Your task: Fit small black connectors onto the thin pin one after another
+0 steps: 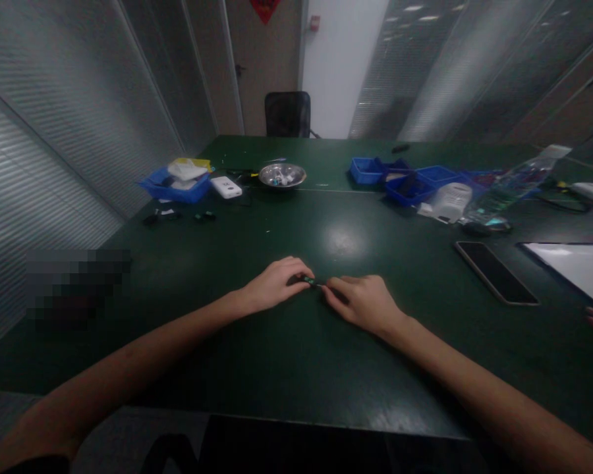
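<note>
A black sleeve (39, 465) peeks in at eight o'clock, and only its end shows (it looks plain and dark, but the corner cuts most of it off). Below it, the left forearm (168, 345) is long, slim and bare, with one tiny spot (129, 354) on it. The left hand (281, 282) is bare too. Toward four o'clock, the right forearm (464, 368) is smooth and bare, and so is the right hand (368, 299).
</note>
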`<move>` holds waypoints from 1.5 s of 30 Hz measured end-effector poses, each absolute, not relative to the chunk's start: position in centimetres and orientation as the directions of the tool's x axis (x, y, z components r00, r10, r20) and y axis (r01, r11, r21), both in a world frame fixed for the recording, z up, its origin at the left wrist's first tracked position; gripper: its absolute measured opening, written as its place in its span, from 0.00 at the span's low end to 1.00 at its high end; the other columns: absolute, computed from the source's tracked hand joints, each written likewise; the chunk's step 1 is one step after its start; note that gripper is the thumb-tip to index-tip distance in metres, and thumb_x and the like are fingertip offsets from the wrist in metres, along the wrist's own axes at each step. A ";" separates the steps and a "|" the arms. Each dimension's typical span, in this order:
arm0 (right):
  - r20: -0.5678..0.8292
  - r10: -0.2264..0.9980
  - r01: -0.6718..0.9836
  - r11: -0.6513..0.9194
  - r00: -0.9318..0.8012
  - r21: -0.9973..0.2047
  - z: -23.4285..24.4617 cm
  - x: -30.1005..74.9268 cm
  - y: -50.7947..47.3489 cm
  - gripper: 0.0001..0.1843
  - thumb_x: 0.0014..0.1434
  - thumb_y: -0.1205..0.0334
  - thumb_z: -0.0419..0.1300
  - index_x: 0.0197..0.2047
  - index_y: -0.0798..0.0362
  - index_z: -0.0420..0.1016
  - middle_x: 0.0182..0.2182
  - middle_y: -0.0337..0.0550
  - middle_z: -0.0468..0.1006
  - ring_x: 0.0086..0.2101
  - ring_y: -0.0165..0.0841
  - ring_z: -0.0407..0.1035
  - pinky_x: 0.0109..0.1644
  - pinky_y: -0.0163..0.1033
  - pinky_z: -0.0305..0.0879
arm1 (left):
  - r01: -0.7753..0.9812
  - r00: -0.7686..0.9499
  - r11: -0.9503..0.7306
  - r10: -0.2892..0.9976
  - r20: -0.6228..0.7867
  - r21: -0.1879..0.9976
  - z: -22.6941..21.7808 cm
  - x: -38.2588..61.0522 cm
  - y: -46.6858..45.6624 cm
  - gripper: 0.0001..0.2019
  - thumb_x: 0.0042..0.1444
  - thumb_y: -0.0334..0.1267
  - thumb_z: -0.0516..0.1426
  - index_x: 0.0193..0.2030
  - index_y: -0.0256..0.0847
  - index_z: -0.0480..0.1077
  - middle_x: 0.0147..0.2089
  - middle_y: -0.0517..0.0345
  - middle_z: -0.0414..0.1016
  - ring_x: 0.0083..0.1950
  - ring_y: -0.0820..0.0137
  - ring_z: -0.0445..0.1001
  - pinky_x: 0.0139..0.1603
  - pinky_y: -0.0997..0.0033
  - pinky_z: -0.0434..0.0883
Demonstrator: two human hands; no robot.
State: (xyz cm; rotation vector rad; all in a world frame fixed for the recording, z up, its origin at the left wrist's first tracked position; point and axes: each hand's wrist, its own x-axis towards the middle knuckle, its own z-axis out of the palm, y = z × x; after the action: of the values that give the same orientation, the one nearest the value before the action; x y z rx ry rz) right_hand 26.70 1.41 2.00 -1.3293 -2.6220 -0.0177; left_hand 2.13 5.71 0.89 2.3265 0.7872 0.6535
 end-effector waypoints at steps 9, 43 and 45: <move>0.217 0.761 0.778 0.628 -0.611 -0.014 1.8 26.5 5.8 0.23 0.73 0.50 0.46 0.41 0.50 0.80 0.30 0.42 0.81 0.26 0.31 0.69 0.30 0.38 0.48 | 0.397 0.650 -0.606 0.716 0.256 0.689 0.4 1.8 8.7 0.09 0.65 0.37 0.59 0.48 0.39 0.76 0.46 0.52 0.74 0.44 0.67 0.72 0.46 0.68 0.69; 0.258 0.754 0.707 0.656 -0.603 -0.265 1.8 26.9 5.8 0.17 0.69 0.54 0.53 0.41 0.51 0.81 0.28 0.40 0.82 0.24 0.29 0.70 0.31 0.35 0.57 | 0.404 0.669 -0.626 0.700 0.252 0.668 0.6 1.7 7.8 0.09 0.66 0.38 0.58 0.50 0.41 0.75 0.48 0.52 0.74 0.46 0.65 0.71 0.47 0.65 0.70; 0.255 0.758 0.711 0.652 -0.600 -0.263 1.9 26.9 5.8 0.17 0.69 0.54 0.53 0.40 0.51 0.81 0.27 0.40 0.81 0.23 0.29 0.70 0.31 0.35 0.57 | 0.404 0.664 -0.623 0.703 0.253 0.670 0.6 1.7 7.8 0.09 0.66 0.38 0.57 0.50 0.41 0.75 0.48 0.52 0.74 0.46 0.65 0.71 0.47 0.66 0.70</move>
State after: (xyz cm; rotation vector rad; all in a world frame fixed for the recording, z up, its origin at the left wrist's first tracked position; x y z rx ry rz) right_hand 26.92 5.78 1.90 -1.1674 -2.5290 0.1900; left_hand 1.72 7.80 0.58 2.3010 0.8535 0.6798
